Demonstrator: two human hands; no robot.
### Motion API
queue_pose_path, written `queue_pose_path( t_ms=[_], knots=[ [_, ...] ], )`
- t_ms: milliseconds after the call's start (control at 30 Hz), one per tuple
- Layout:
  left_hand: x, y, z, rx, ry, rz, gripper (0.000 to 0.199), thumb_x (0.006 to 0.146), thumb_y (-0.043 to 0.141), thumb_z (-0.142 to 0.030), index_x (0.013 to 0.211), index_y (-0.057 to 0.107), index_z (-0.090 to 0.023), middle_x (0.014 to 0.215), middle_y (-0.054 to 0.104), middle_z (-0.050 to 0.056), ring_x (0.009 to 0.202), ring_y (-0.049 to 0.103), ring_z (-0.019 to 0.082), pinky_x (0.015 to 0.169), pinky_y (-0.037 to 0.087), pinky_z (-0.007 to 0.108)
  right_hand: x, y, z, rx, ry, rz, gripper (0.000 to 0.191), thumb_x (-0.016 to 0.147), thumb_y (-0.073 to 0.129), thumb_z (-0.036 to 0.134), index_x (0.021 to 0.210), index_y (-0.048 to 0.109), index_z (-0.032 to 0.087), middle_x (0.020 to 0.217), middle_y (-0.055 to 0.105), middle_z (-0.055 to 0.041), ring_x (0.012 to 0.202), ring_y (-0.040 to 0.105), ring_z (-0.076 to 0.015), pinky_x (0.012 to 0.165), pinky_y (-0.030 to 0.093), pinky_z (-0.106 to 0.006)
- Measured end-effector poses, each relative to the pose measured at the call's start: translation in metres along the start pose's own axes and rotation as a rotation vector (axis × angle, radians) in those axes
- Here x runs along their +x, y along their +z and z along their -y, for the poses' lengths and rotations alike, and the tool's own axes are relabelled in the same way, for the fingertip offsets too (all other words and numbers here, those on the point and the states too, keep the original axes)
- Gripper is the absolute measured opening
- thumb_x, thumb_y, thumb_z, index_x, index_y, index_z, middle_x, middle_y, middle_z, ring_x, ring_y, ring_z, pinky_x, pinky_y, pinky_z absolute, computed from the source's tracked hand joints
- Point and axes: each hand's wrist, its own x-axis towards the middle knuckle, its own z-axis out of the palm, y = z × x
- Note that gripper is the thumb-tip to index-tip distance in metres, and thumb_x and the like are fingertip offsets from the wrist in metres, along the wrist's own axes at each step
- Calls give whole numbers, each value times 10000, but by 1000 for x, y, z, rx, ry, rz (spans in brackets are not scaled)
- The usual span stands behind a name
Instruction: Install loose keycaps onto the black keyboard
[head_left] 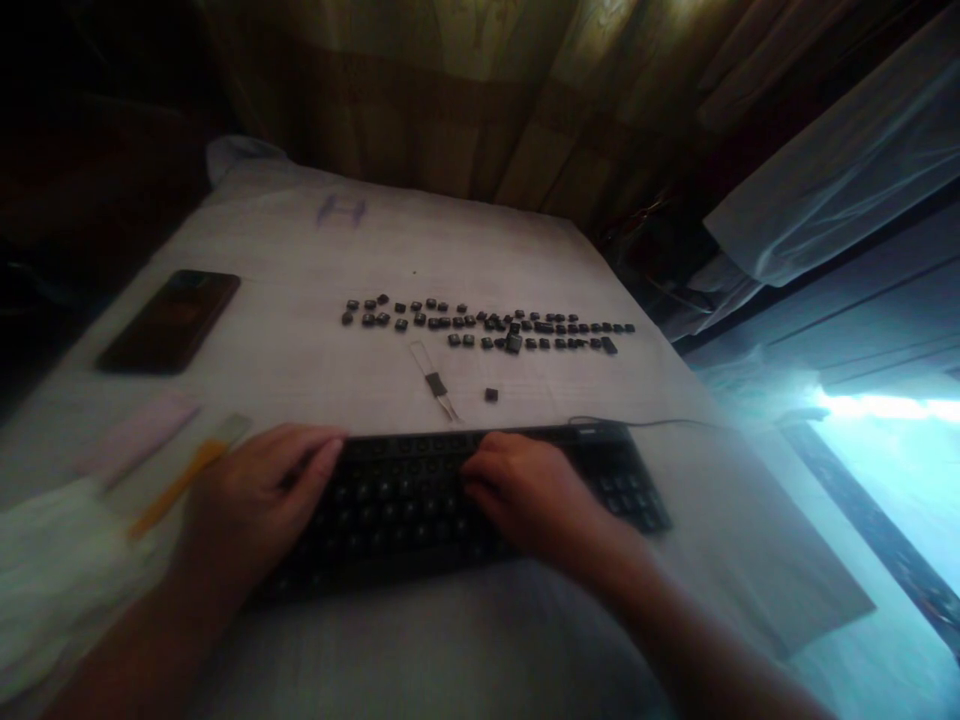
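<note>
A black keyboard (pixel 405 515) lies across the near part of the white-covered table, many of its keycaps off in the main block. My left hand (pixel 259 490) grips its left end, with the thumb along the upper corner. Over the top rows, right of the middle, my right hand (pixel 521 485) is closed in a pinch; whatever its fingertips hold is hidden. Just behind the keyboard lie a wire keycap puller (pixel 436 384) and a single loose keycap (pixel 491 395). Farther back, several loose keycaps (pixel 514 343) are spread in rough rows.
On the left are a dark phone (pixel 172 320), a pink block-like item (pixel 139 435), a yellow-handled brush (pixel 184 485) and a crumpled white cloth (pixel 64 570). A cable (pixel 652 421) runs right from the keyboard. A curtain (pixel 450 110) hangs behind the table.
</note>
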Motion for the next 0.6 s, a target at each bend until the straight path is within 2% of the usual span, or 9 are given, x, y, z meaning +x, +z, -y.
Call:
queue_pose_path(
  t_ms=[200, 400, 467, 600],
  knots=[
    [0, 1, 0, -36, -25, 15, 247, 943, 494, -422, 922, 686, -268, 889, 765, -14, 769, 715, 177, 730, 560, 302, 5, -3, 7, -77, 18, 75, 173, 897, 598, 180, 849, 765, 181, 881, 695, -66, 761, 619, -174, 677, 441, -282],
    [-1, 1, 1, -35, -39, 22, 250, 943, 491, -425, 931, 685, -268, 891, 760, -12, 787, 712, 185, 733, 551, 312, 5, 0, 1, -28, -9, 29, 169, 867, 616, 155, 818, 773, 195, 847, 695, -64, 719, 620, -170, 649, 445, -281],
    [-1, 0, 0, -28, -37, 18, 250, 946, 487, -426, 934, 684, -273, 894, 761, -19, 789, 711, 183, 729, 549, 307, 1, 1, -8, 80, -17, -37, 167, 866, 622, 148, 885, 775, 212, 891, 713, -52, 774, 647, -171, 712, 477, -288],
    [0, 0, 0, -10, -18, 2, 255, 952, 482, -424, 924, 681, -269, 883, 760, -19, 783, 709, 181, 739, 546, 298, -11, 9, -24, 284, 3, -271, 191, 886, 595, 130, 960, 755, 203, 917, 729, -43, 827, 672, -160, 793, 510, -298]
  ],
)
